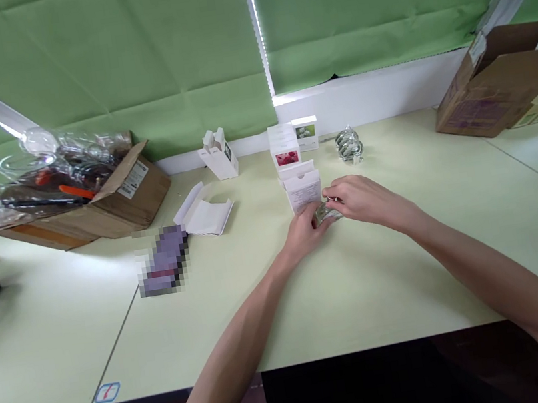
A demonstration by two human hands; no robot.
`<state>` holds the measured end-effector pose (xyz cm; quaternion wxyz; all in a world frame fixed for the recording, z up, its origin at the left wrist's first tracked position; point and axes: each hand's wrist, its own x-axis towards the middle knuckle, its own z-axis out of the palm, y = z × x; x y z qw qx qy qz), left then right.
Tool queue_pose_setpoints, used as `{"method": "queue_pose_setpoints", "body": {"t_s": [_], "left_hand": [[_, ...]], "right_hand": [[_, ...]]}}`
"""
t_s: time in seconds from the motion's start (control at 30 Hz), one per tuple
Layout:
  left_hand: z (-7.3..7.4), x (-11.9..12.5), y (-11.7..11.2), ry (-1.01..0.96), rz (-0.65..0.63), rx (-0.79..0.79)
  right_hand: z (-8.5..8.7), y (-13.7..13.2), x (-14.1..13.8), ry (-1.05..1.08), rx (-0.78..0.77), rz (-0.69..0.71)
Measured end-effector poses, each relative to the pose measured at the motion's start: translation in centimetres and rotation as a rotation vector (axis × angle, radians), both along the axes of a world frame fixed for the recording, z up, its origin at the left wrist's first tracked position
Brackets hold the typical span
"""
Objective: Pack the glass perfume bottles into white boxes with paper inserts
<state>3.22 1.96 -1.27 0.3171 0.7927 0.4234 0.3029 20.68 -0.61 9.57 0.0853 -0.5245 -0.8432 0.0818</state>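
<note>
Near the middle of the table, my left hand (305,228) is closed round a small shiny, clear-and-silvery thing (327,213), low over the tabletop. From the right, my right hand (360,200) pinches the upper part of this thing between thumb and fingers. Both hands partly hide it, so I cannot make out its kind. Right behind my left hand stands a white carton (304,189) with printed text and its top flap up. Farther back, a bundle of shiny silvery pieces (349,145) rests on the table.
Several white cartons with a red picture (285,145) stand in a row, beside one with a green picture (306,132). An open white carton (219,155), an unfolded carton (208,217) and a pixelated dark object (165,261) lie left. Cardboard boxes (139,194) (477,89) flank the table.
</note>
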Motion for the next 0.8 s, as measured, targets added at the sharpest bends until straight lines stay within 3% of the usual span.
{"method": "queue_pose_setpoints", "body": {"t_s": [0.17,0.37,0.47,0.63,0.7,0.8], "left_hand": [[0.1,0.0,0.1,-0.019,-0.003,0.0],[0.5,-0.2,-0.1,-0.005,-0.053,-0.024],[0.8,-0.7,-0.1,0.027,0.027,0.178],[2.8,-2.7,1.0,-0.155,0.334,0.627],[3.7,-3.6,1.8,-0.199,0.374,0.663],[4.2,-4.5,2.9,-0.218,0.262,0.502]], "right_hand": [[-0.4,0.7,2.1,0.223,-0.184,0.035],[-2.3,2.0,3.6,0.244,-0.333,-0.024],[-2.7,2.3,3.3,0.269,-0.383,-0.014],[-2.4,2.2,2.9,0.241,-0.373,-0.038],[-2.1,2.1,2.8,0.203,-0.376,-0.053],[-1.7,2.1,3.1,0.146,-0.364,-0.06]]}}
